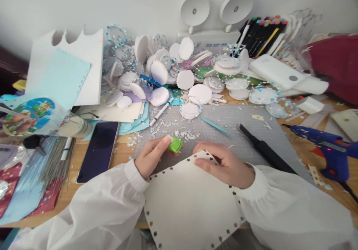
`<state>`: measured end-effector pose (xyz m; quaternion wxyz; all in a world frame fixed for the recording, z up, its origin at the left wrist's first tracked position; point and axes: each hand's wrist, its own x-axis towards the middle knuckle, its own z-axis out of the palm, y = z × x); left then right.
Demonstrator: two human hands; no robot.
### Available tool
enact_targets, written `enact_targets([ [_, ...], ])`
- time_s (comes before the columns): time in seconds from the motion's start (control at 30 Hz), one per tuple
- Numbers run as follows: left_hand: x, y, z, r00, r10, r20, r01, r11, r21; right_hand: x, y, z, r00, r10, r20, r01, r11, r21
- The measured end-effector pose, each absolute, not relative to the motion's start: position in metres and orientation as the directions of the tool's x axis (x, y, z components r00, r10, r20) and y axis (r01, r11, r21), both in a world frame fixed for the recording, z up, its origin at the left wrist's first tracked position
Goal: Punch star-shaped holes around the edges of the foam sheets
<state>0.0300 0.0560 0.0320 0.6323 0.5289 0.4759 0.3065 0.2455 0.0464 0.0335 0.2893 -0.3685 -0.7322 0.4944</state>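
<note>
My left hand (152, 156) is closed on a small green hole punch (175, 144), which sits at the top corner of a white sheet of card (186, 197). The card's edges carry a row of small star-shaped holes. My right hand (223, 164) rests on the card's upper right edge with its fingers curled round the edge, holding the sheet. Both hands lie over a grey cutting mat (237, 130) strewn with tiny punched paper bits (184, 134). White sleeves cover both arms.
A black phone (98, 150) lies left of the mat. A blue glue gun (327, 149) stands at the right, a black knife-like tool (264, 150) beside my right hand. Piles of white round discs (186, 80), markers (261, 33) and coloured paper (60, 78) crowd the back.
</note>
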Motion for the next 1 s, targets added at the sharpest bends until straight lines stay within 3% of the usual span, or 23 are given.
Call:
enact_targets([
  [0.27,0.0293,0.0571,0.0354,0.398,0.904,-0.156,0.106,0.124,0.987,0.2455,0.0424,0.0327,-0.503,0.852,-0.143,0.323,0.031,-0.946],
  [1.0,0.0325,0.054,0.0386,0.535,0.8,-0.27,0.07,0.276,0.959,0.2419,0.0421,0.0376,-0.463,0.875,-0.142,0.341,0.029,-0.939],
])
